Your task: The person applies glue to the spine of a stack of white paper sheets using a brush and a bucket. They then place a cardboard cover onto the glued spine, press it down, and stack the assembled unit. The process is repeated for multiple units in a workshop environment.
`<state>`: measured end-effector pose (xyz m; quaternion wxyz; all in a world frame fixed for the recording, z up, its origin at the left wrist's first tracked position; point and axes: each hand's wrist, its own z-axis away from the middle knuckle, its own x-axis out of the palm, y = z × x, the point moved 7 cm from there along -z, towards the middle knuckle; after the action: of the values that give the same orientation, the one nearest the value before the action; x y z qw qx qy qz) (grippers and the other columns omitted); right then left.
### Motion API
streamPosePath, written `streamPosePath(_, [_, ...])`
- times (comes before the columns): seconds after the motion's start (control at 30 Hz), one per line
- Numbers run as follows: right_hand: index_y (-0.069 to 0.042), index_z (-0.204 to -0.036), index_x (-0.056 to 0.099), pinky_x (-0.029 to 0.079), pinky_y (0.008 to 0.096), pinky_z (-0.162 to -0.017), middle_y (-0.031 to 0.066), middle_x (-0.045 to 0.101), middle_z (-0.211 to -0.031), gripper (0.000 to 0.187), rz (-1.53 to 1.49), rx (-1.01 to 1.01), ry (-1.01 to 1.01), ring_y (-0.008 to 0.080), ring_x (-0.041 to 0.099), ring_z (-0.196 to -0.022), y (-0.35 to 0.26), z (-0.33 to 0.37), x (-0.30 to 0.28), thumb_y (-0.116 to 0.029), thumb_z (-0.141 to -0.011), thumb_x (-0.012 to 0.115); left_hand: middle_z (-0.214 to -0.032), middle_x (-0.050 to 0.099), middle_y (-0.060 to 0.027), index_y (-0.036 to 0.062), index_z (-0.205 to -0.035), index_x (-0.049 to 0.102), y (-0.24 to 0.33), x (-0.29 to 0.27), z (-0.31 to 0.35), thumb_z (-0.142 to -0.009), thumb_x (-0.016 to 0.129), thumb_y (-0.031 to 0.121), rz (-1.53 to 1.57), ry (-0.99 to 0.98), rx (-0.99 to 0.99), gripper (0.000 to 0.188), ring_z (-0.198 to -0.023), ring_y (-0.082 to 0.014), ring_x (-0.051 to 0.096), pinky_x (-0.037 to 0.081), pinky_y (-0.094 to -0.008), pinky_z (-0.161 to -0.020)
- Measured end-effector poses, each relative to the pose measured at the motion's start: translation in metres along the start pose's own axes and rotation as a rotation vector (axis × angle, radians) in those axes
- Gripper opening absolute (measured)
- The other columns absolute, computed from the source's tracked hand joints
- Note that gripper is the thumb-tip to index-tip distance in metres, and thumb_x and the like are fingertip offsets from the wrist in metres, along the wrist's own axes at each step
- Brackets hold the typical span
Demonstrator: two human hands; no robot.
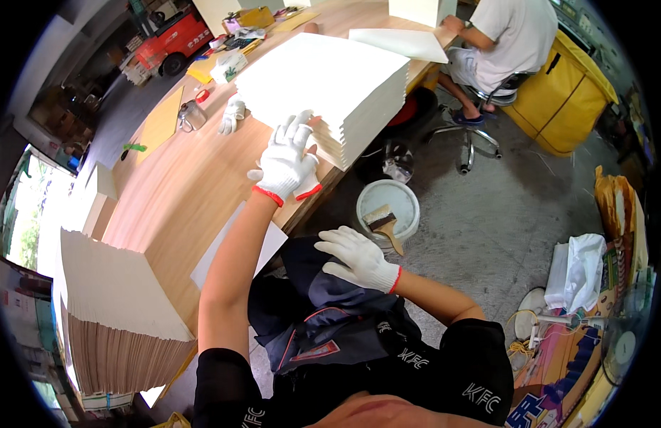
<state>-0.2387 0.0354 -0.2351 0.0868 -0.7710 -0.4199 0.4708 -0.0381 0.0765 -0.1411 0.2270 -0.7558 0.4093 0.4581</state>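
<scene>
My left hand (287,158), in a white knit glove with a red cuff, rests flat with fingers spread on the near corner of a thick stack of white sheets (330,82) on the wooden table (177,185). Under its palm lies another white glove with a red cuff (307,190). My right hand (357,258), gloved the same way, lies open on the dark apron (323,314) at my lap, holding nothing. A single white sheet (234,246) lies at the table's near edge beside my left forearm.
A tall stack of white boards (116,314) stands at the lower left. A white bucket with a wide brush (387,214) sits on the floor by the table. A loose glove (232,114) lies on the table. Another person (501,43) sits on a chair beside a yellow bin (566,93).
</scene>
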Motion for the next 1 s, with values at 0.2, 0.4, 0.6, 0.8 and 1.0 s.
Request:
streamPosePath(0.2, [-0.007, -0.119, 0.061, 0.045, 0.0445, -0.101, 0.0145, 0.061, -0.124, 0.042, -0.034, -0.055, 0.084, 0.0319, 0.059, -0.113, 0.008, -0.001, 0.004, -0.030, -0.086, 0.071, -0.116, 0.059, -0.0047, 0.0166, -0.114, 0.063, 0.011, -0.031, -0.028, -0.071, 0.059, 0.007, -0.041, 0.018, 0.109, 0.045, -0.107, -0.0315, 0.053, 0.046, -0.0414, -0.095])
streamPosePath(0.4, [-0.008, -0.119, 0.062, 0.047, 0.0429, -0.098, 0.0133, 0.063, -0.122, 0.040, -0.051, -0.041, 0.134, 0.0319, 0.061, -0.110, 0.015, -0.009, -0.004, -0.029, -0.086, 0.070, -0.121, 0.059, -0.0065, 0.0149, -0.116, 0.062, -0.009, -0.024, -0.040, -0.077, 0.058, 0.011, 0.012, -0.104, -0.001, 0.039, -0.111, -0.0339, 0.054, 0.046, -0.0414, -0.095])
streamPosePath(0.6, [-0.002, -0.119, 0.064, 0.052, 0.0346, -0.087, 0.0162, 0.069, -0.107, 0.032, -0.334, 0.219, 0.125, 0.0293, 0.067, -0.099, 0.045, -0.042, -0.062, -0.018, -0.091, 0.063, -0.113, 0.062, -0.0219, 0.0071, -0.128, 0.047, -0.008, 0.016, -0.082, -0.102, 0.044, 0.026, 1.654, -0.023, -1.144, 0.032, -0.100, -0.0322, 0.064, 0.058, -0.0528, -0.082])
streamPosePath(0.8, [-0.002, -0.121, 0.065, 0.051, 0.0256, -0.069, 0.0073, 0.071, -0.095, 0.034, -0.721, 0.566, -0.020, 0.0100, 0.062, -0.077, 0.056, -0.074, -0.070, -0.024, -0.097, 0.057, -0.115, 0.056, -0.0239, -0.0071, -0.117, 0.043, -0.058, 0.064, -0.105, -0.092, 0.046, 0.003, 1.982, 0.110, -1.126, 0.027, -0.094, -0.0355, 0.067, 0.065, -0.0384, -0.072])
streamPosePath(1.0, [-0.003, -0.122, 0.065, 0.035, 0.0191, -0.047, 0.0018, 0.068, -0.077, 0.032, -0.766, 0.577, -0.031, 0.0019, 0.043, -0.051, 0.058, -0.068, -0.053, -0.025, -0.101, 0.053, -0.093, 0.069, -0.0201, -0.0106, -0.126, 0.048, -0.083, -0.023, -0.036, -0.103, 0.033, 0.014, 2.438, -0.339, -0.749, 0.037, -0.061, -0.0126, 0.065, 0.056, -0.0163, -0.047])
